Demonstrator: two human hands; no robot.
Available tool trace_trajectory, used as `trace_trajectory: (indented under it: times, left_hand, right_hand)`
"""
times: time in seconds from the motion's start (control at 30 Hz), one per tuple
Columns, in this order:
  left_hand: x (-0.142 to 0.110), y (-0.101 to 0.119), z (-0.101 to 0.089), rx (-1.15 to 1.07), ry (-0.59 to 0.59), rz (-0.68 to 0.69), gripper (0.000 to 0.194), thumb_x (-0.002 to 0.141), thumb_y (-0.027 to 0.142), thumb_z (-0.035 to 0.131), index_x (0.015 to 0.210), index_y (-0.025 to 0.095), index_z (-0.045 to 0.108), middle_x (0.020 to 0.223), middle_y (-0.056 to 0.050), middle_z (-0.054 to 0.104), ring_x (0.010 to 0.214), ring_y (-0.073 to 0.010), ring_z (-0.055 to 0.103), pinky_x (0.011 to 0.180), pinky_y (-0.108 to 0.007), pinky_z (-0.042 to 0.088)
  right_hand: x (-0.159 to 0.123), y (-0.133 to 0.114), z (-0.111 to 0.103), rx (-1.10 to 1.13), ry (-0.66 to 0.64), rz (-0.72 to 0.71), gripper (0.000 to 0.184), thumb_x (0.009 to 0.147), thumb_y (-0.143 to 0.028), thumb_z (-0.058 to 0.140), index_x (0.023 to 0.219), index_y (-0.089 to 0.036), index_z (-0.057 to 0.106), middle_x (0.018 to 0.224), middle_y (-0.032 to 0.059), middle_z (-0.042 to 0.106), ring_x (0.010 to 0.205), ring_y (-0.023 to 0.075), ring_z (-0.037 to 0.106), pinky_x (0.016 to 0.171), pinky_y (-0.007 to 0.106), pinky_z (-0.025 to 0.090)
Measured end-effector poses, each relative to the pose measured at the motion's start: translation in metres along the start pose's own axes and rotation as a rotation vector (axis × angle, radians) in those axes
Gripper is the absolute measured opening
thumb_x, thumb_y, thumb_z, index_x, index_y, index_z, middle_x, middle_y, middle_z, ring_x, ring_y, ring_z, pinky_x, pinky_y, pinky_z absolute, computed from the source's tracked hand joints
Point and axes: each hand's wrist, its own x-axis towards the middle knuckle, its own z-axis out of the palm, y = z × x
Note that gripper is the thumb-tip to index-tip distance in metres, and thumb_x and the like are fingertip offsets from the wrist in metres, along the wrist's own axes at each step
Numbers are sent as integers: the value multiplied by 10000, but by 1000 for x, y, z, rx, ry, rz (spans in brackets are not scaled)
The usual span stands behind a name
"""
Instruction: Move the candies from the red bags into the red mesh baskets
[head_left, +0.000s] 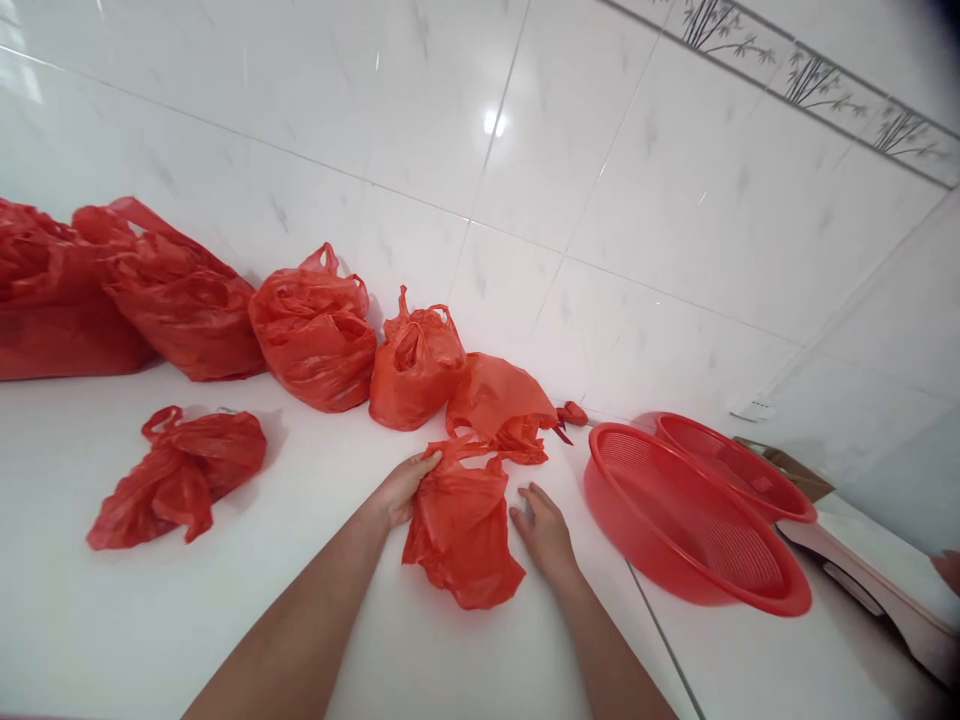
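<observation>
A flattened, wrinkled red plastic bag [466, 530] lies on the white table in front of me, its handles toward the wall. My left hand [409, 485] pinches its upper left edge between thumb and fingers. Just off the bag's right side, my right hand [541, 525] holds nothing, its fingers slightly curled and apart. Behind the bag, another loose red bag [502, 395] droops, close to a full, upright red bag [416, 365].
More filled red bags [313, 335] line the tiled wall to the left. A crumpled red bag [191, 470] lies at front left. Red plastic baskets [697, 515] stand at right, beside a pale scale-like device [877, 570]. A small red bundle [573, 413] sits by the wall.
</observation>
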Motion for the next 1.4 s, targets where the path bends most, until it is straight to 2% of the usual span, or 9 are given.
trace_trajectory:
  times: [0.23, 0.43, 0.6, 0.7, 0.87, 1.03, 1.17, 1.3, 1.4]
  left_hand:
    - [6, 3, 2, -37, 142, -108, 387, 786, 475, 618, 938, 123, 663, 850, -135, 729, 775, -255, 687, 776, -368, 523]
    - [4, 4, 2, -125, 55, -26, 501, 797, 550, 563, 1051, 130, 659, 980, -147, 720, 902, -258, 681, 846, -347, 511]
    - [-4, 2, 0, -21, -51, 98, 347, 759, 318, 692, 1048, 129, 663, 1013, -149, 713, 880, -257, 687, 806, -335, 526]
    - [-6, 1, 3, 40, -69, 143, 345, 736, 217, 713, 1069, 147, 655, 1013, -137, 714, 851, -247, 691, 778, -328, 531]
    - [-1, -2, 9, 64, -21, 56, 345, 698, 183, 738, 1034, 133, 677, 999, -143, 719, 849, -263, 695, 784, -343, 534]
    - [5, -4, 9, -19, 46, -18, 387, 725, 262, 728, 1089, 146, 665, 989, -144, 723, 899, -282, 691, 835, -386, 528]
    - [6, -4, 10, -54, 73, -148, 373, 766, 345, 685, 1091, 163, 664, 1025, -144, 715, 956, -296, 676, 866, -408, 517]
    - [10, -5, 9, -97, 71, -276, 401, 759, 424, 671, 1074, 177, 674, 973, -142, 727, 982, -318, 665, 845, -420, 526]
    - [13, -5, 7, -114, 53, -289, 390, 761, 411, 671, 1076, 181, 674, 971, -140, 727, 1016, -324, 650, 857, -430, 522]
  right_hand:
    - [10, -6, 3, -77, -9, -30, 441, 859, -363, 462, 1223, -140, 577, 1368, 134, 479, 1279, 252, 432, 1062, 420, 355]
    - [12, -11, 0, -53, 6, -75, 399, 854, -346, 456, 1172, -160, 610, 1284, 127, 550, 1220, 248, 491, 1006, 388, 412]
    - [22, -14, 4, 11, 19, -104, 361, 834, -302, 468, 1130, -175, 629, 1233, 121, 580, 1178, 258, 521, 973, 392, 436]
    - [26, -11, 7, 20, 17, -97, 355, 821, -281, 485, 1124, -172, 634, 1251, 127, 564, 1200, 267, 501, 995, 407, 418]
    - [27, -10, 4, 0, -41, -75, 359, 835, -283, 476, 1148, -188, 624, 1338, 114, 497, 1255, 259, 443, 1034, 425, 376]
    - [29, -14, 3, -2, -51, -46, 341, 845, -293, 479, 1137, -202, 630, 1326, 110, 507, 1245, 265, 446, 1035, 447, 366]
    - [30, -12, 6, -8, -34, -43, 352, 836, -275, 494, 1155, -202, 624, 1339, 106, 497, 1234, 267, 456, 1026, 437, 378]
    - [32, -12, 8, -19, -4, -81, 340, 801, -241, 536, 1126, -218, 631, 1241, 92, 567, 1130, 256, 528, 963, 412, 426]
    - [34, -16, 5, 5, -12, -103, 323, 811, -242, 534, 1121, -235, 625, 1163, 75, 599, 1052, 237, 559, 908, 382, 451]
